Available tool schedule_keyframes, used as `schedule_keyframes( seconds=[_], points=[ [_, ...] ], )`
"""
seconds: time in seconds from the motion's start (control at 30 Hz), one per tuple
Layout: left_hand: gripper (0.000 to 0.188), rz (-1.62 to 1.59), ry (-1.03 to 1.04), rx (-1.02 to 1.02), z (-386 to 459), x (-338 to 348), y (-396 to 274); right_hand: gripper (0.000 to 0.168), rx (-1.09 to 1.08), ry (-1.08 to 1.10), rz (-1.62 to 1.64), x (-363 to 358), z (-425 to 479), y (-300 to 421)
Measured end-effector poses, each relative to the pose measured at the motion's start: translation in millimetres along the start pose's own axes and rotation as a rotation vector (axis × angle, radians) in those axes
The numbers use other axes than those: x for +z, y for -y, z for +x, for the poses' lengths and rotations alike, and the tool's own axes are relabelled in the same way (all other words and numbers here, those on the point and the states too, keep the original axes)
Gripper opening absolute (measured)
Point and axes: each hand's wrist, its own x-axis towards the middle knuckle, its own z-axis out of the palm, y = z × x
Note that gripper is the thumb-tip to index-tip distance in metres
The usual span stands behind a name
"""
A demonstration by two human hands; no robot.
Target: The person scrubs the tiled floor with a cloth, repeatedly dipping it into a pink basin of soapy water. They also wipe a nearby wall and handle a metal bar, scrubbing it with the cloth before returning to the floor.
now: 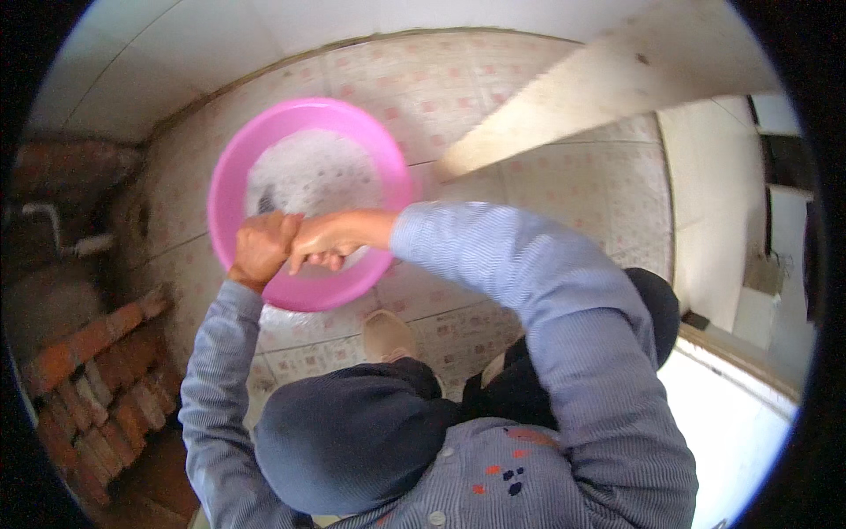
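Observation:
A pink plastic basin (324, 301) on the tiled floor holds water with white suds (314, 155). Over its near part my left hand (263, 246) and my right hand (324, 241) are pressed together. The left hand is a fist with its wrist above the near-left rim; the right hand's fingers curl underneath, knuckles towards me. Whether anything is gripped between them is hidden. Just beyond the left hand, a small dark patch (266, 200) shows in the foam, too blurred to name.
Stacked red bricks (99, 397) and a white pipe (56, 228) are at the left. A pale board or panel (542, 99) slants down to the floor right of the basin. My knees and beige shoe (388, 336) are close on the near side. A white wall (317, 23) bounds the far side.

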Motion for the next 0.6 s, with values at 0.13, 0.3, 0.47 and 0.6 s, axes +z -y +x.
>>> schedule_keyframes(
  seconds=[0.13, 0.3, 0.47, 0.6],
  points=[
    [0.02, 0.022, 0.146, -0.171, -12.6, 16.8, 4.0, 0.017, -0.151, -0.416, -0.56, 4.1, 19.8, -2.3],
    [0.02, -0.063, 0.297, -0.345, 1.1, 30.7, -21.6, 0.023, -0.305, -0.69, -0.836, -2.0, 16.4, -31.7],
    [0.015, -0.186, 0.302, -0.476, -0.5, 29.2, -36.5, 0.015, -0.568, -0.807, -1.218, -0.1, 5.5, -42.2],
    [0.01, -0.361, 0.324, -0.552, 0.9, 29.3, -46.3, 0.014, -0.714, -0.842, -1.406, -3.7, -5.7, -49.2]
  ],
)
